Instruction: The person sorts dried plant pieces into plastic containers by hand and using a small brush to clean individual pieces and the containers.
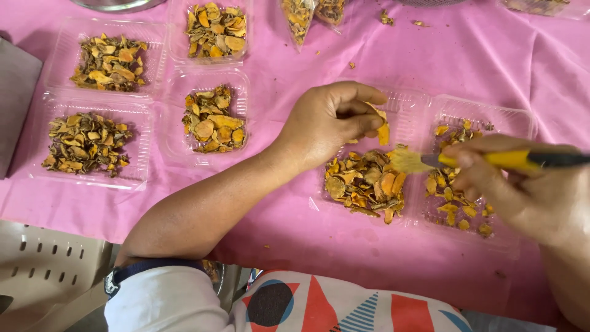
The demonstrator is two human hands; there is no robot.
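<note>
The dried slice (382,131) is a flat orange-yellow chip, pinched upright between the thumb and fingers of the left hand (329,123), just above the open clear plastic box (410,104). The brush (491,160) has a yellow handle with a dark end and pale yellow bristles; it lies level in the right hand (522,190), bristles pointing left, their tips just beside the slice. Below them, a heap of dried slices (365,181) fills the box's left half, with fewer pieces in its right half.

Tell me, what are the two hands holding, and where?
Left hand pinches a dried orange slice by its top edge. Right hand grips a brush by its yellow handle.
</note>
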